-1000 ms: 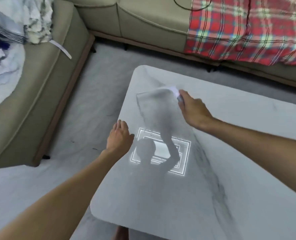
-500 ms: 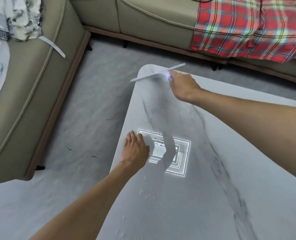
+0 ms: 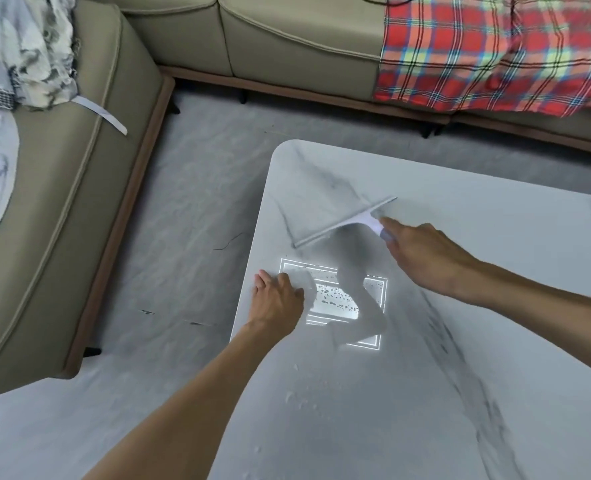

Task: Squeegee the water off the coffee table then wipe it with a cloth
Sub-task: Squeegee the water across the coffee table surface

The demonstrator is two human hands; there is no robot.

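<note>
The white marble coffee table (image 3: 477, 258) fills the right half of the view, with water drops (image 3: 337, 297) showing in a bright ceiling-light reflection near its left edge. My right hand (image 3: 422, 254) grips the handle of a white squeegee (image 3: 344, 223), whose long blade lies slanted on the tabletop near the far left corner. At the table's left edge my left hand (image 3: 276, 299) rests flat, fingers straight. More drops lie nearer me on the tabletop. No cloth for wiping is visible on the table.
A beige corner sofa (image 3: 89, 216) wraps the left and far sides. A heap of laundry (image 3: 20, 57) lies on its left part and a red plaid blanket (image 3: 494, 53) on the far right part. Grey floor (image 3: 190, 220) runs between sofa and table.
My right hand has drawn the squeegee back from the far left corner toward me. The left hand stays on the table's left edge.
</note>
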